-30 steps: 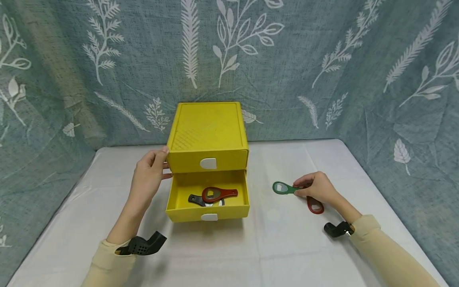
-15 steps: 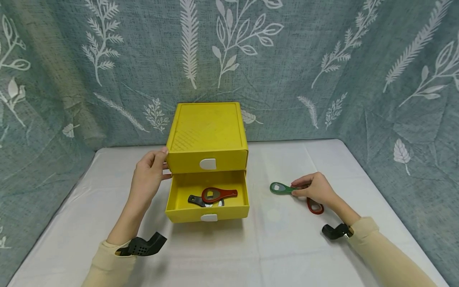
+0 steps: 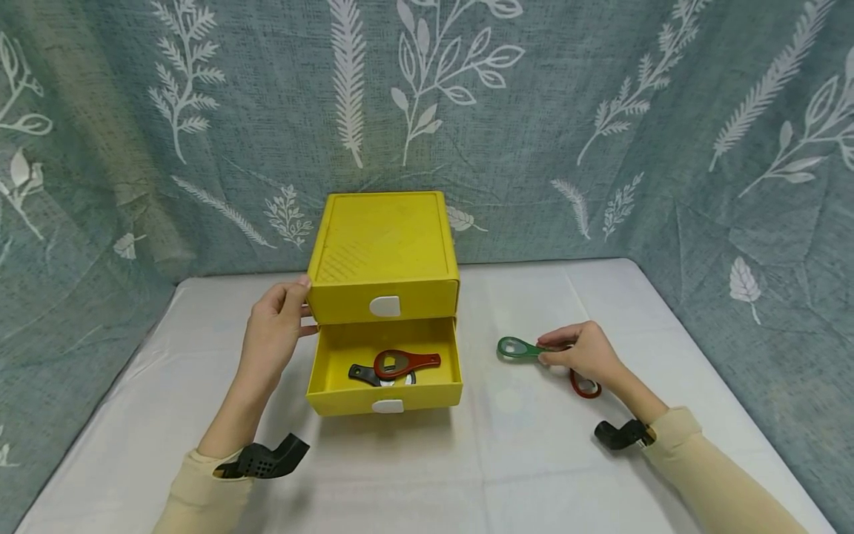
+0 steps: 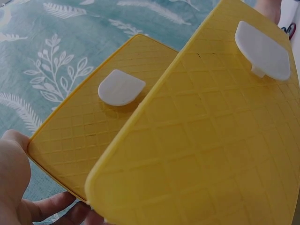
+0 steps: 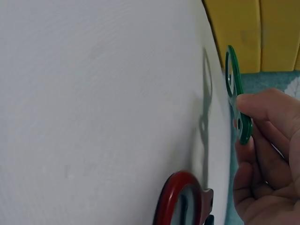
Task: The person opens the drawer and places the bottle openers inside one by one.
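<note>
A yellow two-drawer box (image 3: 383,237) stands on the table, its lower drawer (image 3: 385,400) pulled out. My left hand (image 3: 273,326) holds the box's left front side, thumb at the front corner; the left wrist view shows the fingers (image 4: 51,206) along the edge. Inside the open drawer lie a red bottle opener (image 3: 427,360) and a black-handled one (image 3: 362,373) partly under it. My right hand (image 3: 587,356) pinches a green bottle opener (image 5: 239,84) by its handle, raised above the cloth. Below that hand another red bottle opener (image 3: 586,386) lies on the table, partly hidden.
White cloth (image 3: 507,460) covers the table. A green-blue curtain (image 3: 267,111) with white leaf prints hangs behind and at both sides. In the right wrist view, a dark piece (image 5: 209,219) shows beside the red opener.
My right hand has moved slightly left with the green bottle opener, toward the box. The left hand keeps its hold, and the drawer has not moved.
</note>
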The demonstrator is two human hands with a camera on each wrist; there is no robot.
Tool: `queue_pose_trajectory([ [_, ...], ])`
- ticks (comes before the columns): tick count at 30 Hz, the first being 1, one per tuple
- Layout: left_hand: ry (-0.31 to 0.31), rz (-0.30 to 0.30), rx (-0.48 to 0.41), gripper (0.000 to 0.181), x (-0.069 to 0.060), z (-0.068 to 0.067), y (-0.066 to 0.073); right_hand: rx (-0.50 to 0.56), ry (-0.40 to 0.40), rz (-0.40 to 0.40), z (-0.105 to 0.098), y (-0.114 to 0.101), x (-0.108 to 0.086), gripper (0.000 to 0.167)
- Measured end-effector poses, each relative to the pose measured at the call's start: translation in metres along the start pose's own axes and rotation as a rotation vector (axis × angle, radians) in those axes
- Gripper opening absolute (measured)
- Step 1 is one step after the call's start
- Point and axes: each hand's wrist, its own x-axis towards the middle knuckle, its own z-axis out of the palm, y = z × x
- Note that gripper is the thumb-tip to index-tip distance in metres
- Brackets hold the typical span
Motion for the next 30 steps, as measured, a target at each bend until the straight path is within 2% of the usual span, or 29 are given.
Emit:
queue_pose_trajectory([
  [8, 0.000, -0.002, 0.004, 0.070, 0.000, 0.000, -0.003, -0.013, 0.075, -0.066, -0.001, -0.011, -0.001, 0.022],
  [21, 0.013, -0.018, -0.014, 0.073, -0.002, 0.002, 0.000, 0.074, 0.210, -0.160, -0.009, -0.047, -0.016, 0.021],
  [30, 0.012, -0.030, -0.034, 0.075, -0.004, 0.004, -0.001, 0.177, 0.206, -0.217, -0.006, -0.067, -0.024, 0.023],
])
